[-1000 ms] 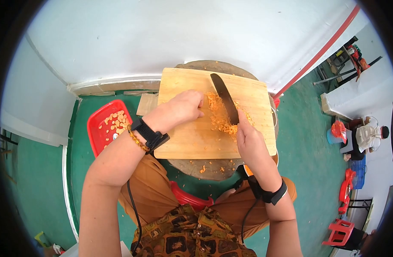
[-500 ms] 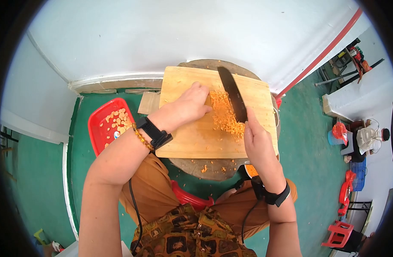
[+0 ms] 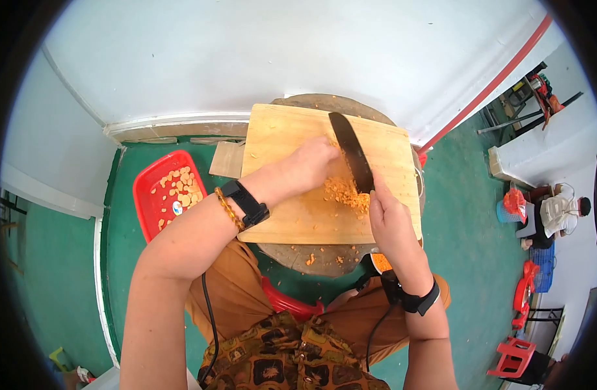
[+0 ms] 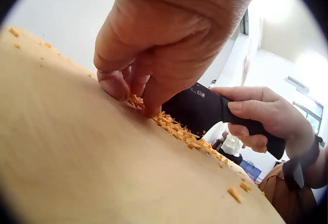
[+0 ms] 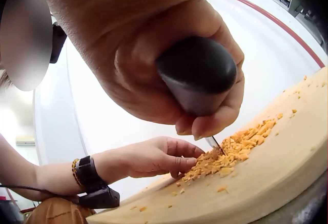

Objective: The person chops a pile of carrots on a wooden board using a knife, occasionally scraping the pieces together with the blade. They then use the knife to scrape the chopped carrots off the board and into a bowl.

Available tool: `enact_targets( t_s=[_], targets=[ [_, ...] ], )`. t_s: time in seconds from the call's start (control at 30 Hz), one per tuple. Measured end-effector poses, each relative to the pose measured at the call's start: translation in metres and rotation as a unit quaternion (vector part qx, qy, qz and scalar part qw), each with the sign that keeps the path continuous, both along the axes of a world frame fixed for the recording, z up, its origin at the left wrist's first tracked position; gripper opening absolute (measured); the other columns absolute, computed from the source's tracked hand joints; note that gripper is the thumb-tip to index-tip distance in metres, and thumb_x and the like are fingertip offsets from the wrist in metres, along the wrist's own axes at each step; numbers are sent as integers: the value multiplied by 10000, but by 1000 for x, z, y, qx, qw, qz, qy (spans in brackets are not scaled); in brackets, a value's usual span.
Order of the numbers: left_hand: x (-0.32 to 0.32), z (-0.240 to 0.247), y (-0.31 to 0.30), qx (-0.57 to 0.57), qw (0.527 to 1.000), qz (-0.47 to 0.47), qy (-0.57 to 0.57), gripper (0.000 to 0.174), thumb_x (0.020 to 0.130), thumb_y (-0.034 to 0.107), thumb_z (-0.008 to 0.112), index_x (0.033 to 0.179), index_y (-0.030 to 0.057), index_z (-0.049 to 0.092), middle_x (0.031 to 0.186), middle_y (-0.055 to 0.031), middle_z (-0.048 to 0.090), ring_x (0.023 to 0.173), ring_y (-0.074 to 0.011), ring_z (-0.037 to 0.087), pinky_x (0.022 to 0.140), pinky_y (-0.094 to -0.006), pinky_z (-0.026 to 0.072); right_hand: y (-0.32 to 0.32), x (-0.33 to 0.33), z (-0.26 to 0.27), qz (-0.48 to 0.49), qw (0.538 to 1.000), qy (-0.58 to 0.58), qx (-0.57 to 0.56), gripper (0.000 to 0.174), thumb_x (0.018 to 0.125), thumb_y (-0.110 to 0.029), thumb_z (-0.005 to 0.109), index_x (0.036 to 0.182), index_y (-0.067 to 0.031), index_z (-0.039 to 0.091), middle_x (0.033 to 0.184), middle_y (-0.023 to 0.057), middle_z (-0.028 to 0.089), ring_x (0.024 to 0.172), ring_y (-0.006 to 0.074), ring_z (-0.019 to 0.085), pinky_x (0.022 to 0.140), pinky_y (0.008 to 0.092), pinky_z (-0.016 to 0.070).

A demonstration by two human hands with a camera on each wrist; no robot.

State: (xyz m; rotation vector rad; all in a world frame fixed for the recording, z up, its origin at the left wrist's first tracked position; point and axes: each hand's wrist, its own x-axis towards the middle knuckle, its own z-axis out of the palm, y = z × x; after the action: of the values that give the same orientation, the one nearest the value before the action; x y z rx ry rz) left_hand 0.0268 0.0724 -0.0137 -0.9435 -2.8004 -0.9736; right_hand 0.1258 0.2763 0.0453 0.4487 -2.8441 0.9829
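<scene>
Finely chopped carrot [image 3: 346, 192] lies in a heap on the wooden cutting board [image 3: 292, 218]. My right hand [image 3: 392, 218] grips the black handle of a kitchen knife [image 3: 351, 151], whose dark blade stands on edge along the heap's right side. From the left, my left hand [image 3: 309, 164] reaches to the upper part of the heap, close beside the blade. The left wrist view shows its fingers bent down to the board, with carrot bits [image 4: 136, 101] between thumb and fingertips. Part of the heap is hidden behind this hand in the head view.
A round wooden block [image 3: 311, 260] supports the board. To the left, a red tray [image 3: 149, 188] holds carrot slices [image 3: 184, 185]. A bowl of orange bits [image 3: 381, 262] sits below the board's right corner. A white wall [image 3: 259, 52] rises behind; another person [image 3: 558, 211] is far right.
My left hand has moved right, from beside the heap onto its upper part near the blade. The knife has shifted slightly right overall, still in my right hand.
</scene>
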Motion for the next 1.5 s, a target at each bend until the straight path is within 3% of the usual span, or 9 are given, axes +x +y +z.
enact_targets(
  t_s=[0.2, 0.3, 0.4, 0.5, 0.6, 0.7, 0.9, 1.0, 1.5],
  targets=[
    [7, 12, -8, 87, 995, 37, -12, 204, 777, 45, 723, 972, 4, 681, 932, -149, 642, 898, -306, 631, 802, -382, 519, -3, 0, -5, 31, 993, 102, -52, 452, 932, -12, 505, 1379, 40, 457, 882, 295, 617, 805, 421, 648, 723, 435, 509],
    [1, 24, -18, 110, 990, 76, -36, 157, 786, 23, 703, 938, -5, 673, 904, -139, 648, 813, -266, 640, 755, -362, 527, -3, 0, -11, 28, 998, 39, 30, 461, 931, -11, 511, 1385, 36, 446, 886, 285, 620, 822, 417, 643, 731, 438, 509],
    [-5, 23, -26, 136, 984, 101, -58, 116, 805, 22, 684, 916, -7, 661, 889, -125, 647, 787, -229, 635, 731, -340, 523, -3, 2, 4, 16, 1000, -25, 0, 466, 930, -16, 515, 1386, 36, 437, 885, 289, 624, 827, 433, 638, 736, 466, 504],
    [-7, 23, -30, 133, 981, 139, -16, 110, 825, 24, 669, 921, -10, 630, 861, -106, 626, 772, -208, 611, 721, -327, 513, -6, 3, 7, 6, 999, -8, -44, 464, 931, -25, 511, 1385, 35, 438, 882, 305, 623, 824, 457, 631, 734, 495, 495],
    [-9, 24, -31, 171, 975, 145, 2, 127, 836, 19, 650, 945, -6, 589, 832, -90, 592, 752, -189, 580, 707, -323, 500, -5, -1, -8, 37, 999, 27, 13, 464, 931, -23, 506, 1386, 35, 439, 881, 310, 620, 814, 458, 627, 730, 494, 492],
    [-11, 22, -30, 187, 971, 147, 20, 151, 837, 23, 641, 962, 4, 558, 821, -85, 570, 743, -183, 557, 690, -324, 485, -4, 0, 0, 27, 999, -15, -20, 464, 930, -25, 510, 1386, 34, 440, 881, 316, 617, 811, 458, 624, 725, 495, 490],
    [-9, 16, -38, 127, 981, 148, -7, 181, 833, 69, 663, 964, 13, 551, 809, -100, 574, 768, -209, 570, 687, -354, 477, -8, 2, -9, 38, 999, 15, 18, 466, 935, -24, 509, 1391, 34, 435, 899, 315, 620, 840, 456, 628, 737, 483, 491],
    [-6, 18, -42, 65, 985, 150, -50, 174, 832, 80, 664, 953, 15, 558, 822, -121, 594, 786, -247, 589, 708, -376, 483, -7, 2, 2, 28, 998, -39, -32, 465, 937, -28, 513, 1390, 34, 435, 900, 313, 622, 844, 456, 628, 742, 481, 490],
    [-8, 17, -46, 28, 983, 170, -58, 157, 828, 72, 639, 967, 14, 596, 946, -178, 651, 903, -334, 633, 798, -409, 504, -9, 1, -7, 59, 998, -9, 0, 478, 930, -45, 531, 1395, 13, 440, 912, 300, 633, 838, 459, 624, 744, 496, 495]
  ],
)
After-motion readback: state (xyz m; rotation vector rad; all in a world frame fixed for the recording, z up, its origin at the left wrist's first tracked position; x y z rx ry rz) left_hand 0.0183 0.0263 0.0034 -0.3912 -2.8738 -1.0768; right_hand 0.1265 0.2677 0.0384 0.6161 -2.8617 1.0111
